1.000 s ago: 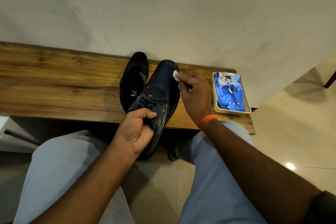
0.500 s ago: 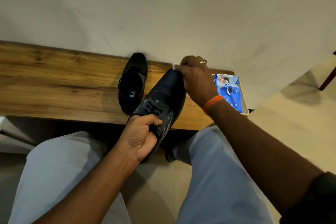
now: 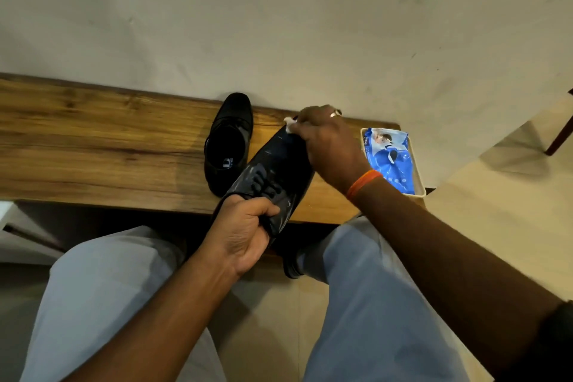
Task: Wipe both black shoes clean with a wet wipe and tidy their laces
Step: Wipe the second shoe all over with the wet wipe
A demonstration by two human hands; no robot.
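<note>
Centrally, the left hand [image 3: 245, 232] is gripping the heel end of a black lace-up shoe [image 3: 273, 177], fingers curled around its collar, and is holding it tilted in the air above the near edge of a wooden bench [image 3: 108, 149]. The right hand [image 3: 328, 146] is closing over the shoe's toe, pinching a small white wet wipe [image 3: 290, 125] against the tip; only a corner of the wipe is showing past the fingers. Wet streaks are shining on the shoe's upper around the laces [image 3: 263, 181].

Compared with a second ago, the right hand is sitting further up over the toe rather than on its side, and the held shoe is angled a little more steeply; half a second ago the pose was nearly the same.

The second black shoe [image 3: 228, 146] is standing on the bench just left of the held one, toe pointing at the wall [image 3: 279, 25]. A cream tray [image 3: 420, 177] holding a blue wipes packet [image 3: 390, 161] is sitting at the bench's right end, beside the right wrist. The long left stretch of bench is lying open. The person's knees, in pale trousers, are flanking the lower view.
</note>
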